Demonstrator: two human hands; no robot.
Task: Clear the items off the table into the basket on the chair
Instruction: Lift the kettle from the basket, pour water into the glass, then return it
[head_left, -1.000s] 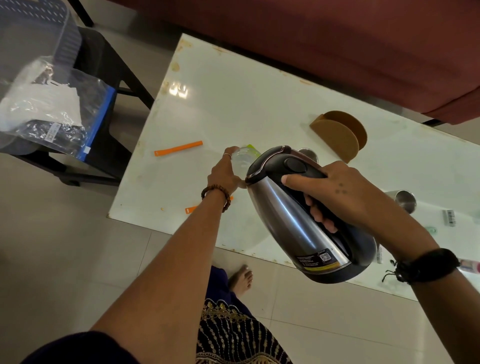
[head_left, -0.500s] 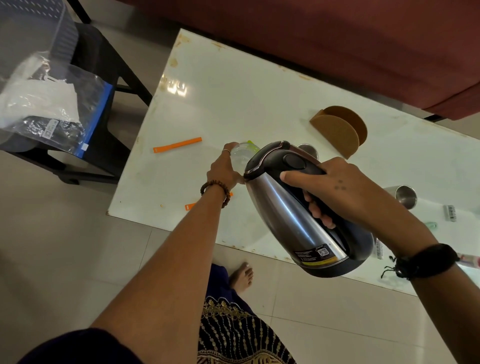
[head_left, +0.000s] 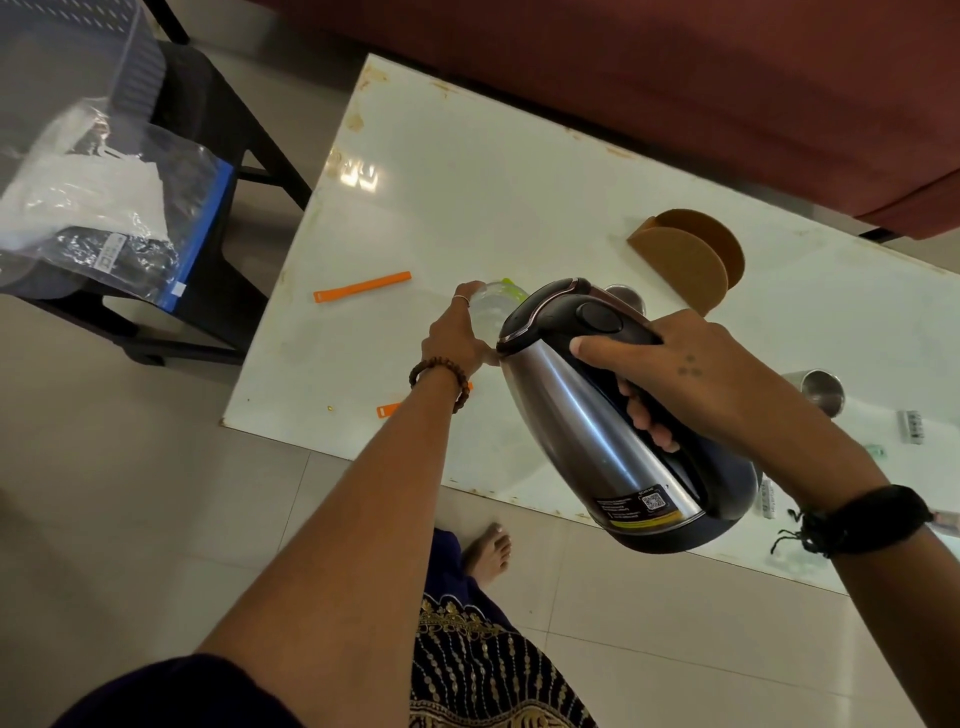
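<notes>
My right hand (head_left: 675, 374) grips the black handle of a steel electric kettle (head_left: 582, 415), which is tilted with its spout toward the left, above the near edge of the white table (head_left: 467, 197). My left hand (head_left: 454, 338) holds a clear plastic container with a green lid (head_left: 491, 306) standing on the table, right by the kettle's spout. The grey basket (head_left: 67, 47) sits on the black chair (head_left: 208, 119) at the far left, with a clear zip bag (head_left: 104, 208) of white and dark items hanging over it.
Two orange strips (head_left: 362, 286) (head_left: 389, 410) lie on the table's left part. A brown cardboard holder (head_left: 685, 260) stands further back, steel cups (head_left: 818, 389) (head_left: 626, 297) and small items (head_left: 911, 426) to the right. A red sofa (head_left: 675, 78) borders the far side. My bare foot (head_left: 488, 545) stands below.
Both hands stay where they were, with the kettle still tilted at the container. The view has shifted only slightly.
</notes>
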